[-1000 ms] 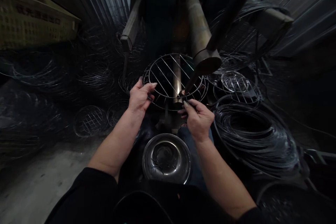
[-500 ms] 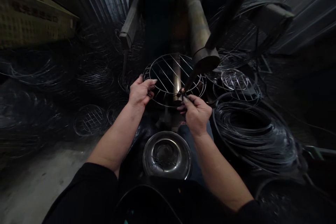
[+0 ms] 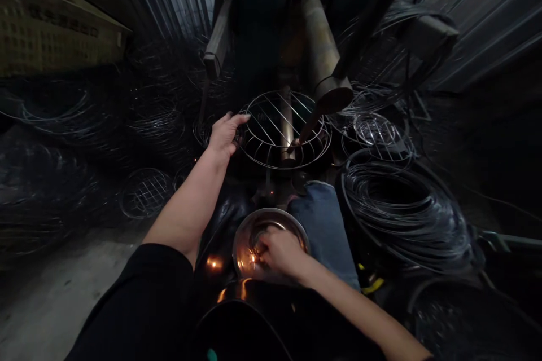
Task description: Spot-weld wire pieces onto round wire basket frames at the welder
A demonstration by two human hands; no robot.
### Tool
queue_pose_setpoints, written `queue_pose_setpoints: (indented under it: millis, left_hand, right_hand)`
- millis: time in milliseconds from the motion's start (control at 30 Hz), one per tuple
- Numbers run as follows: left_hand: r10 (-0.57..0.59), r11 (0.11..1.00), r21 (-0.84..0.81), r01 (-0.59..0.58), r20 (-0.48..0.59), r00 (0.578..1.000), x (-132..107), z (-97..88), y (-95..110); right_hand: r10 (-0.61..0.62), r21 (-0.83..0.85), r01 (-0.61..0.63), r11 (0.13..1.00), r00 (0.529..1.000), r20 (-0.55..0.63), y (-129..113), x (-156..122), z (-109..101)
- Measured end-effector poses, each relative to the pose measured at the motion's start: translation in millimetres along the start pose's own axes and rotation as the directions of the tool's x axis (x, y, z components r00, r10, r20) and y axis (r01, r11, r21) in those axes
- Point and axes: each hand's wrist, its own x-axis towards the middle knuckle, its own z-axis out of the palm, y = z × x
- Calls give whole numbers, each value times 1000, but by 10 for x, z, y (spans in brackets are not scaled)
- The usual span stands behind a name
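A round wire rack (image 3: pixel 273 115) with parallel cross bars rests around the machine's lower metal post. My left hand (image 3: pixel 224 134) is closed at its left rim, thumb on top, the other fingers partly hidden. On my lap, a shiny metal bowl (image 3: pixel 242 231) has my right hand (image 3: pixel 279 248) reaching into it, fingers bent together and pointing down. What those fingers pinch is hidden. The upper metal electrode arm (image 3: pixel 311 124) meets the near part of the rack above the lower post (image 3: pixel 287 124).
Orange sparks (image 3: pixel 214 263) glow by the bowl. At right lie a big wire coil (image 3: pixel 398 220) and a smaller wire rack (image 3: pixel 379 130). Stacked wire rings (image 3: pixel 154 115) and another rack (image 3: pixel 148 192) are at left. A thick metal cylinder (image 3: pixel 324 45) juts out above.
My right hand has left the rack's near edge and dropped into the bowl. Orange sparks have appeared around the bowl. My left hand stays at the rack's left rim, shifted slightly left.
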Motion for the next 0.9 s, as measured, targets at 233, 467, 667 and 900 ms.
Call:
queue_pose_setpoints:
  millis: [233, 467, 667, 900]
  left_hand:
    - [-12, 999, 40, 10, 74, 997, -215, -66, -5]
    - [24, 998, -53, -25, -4, 1000, -470, -84, 22]
    - [-21, 993, -113, 19, -11, 1000, -505, -34, -92]
    - [0, 993, -120, 0, -5, 1000, -537, 39, -194]
  right_hand:
    - [15, -82, 4, 997, 975, 222, -73, -28, 206]
    - [2, 170, -8, 985, 999, 40, 169, -163, -335]
    - [113, 587, -13, 809, 985, -134, 463, -343, -469]
    - [356, 744, 350, 569, 711, -606, 506, -140, -836]
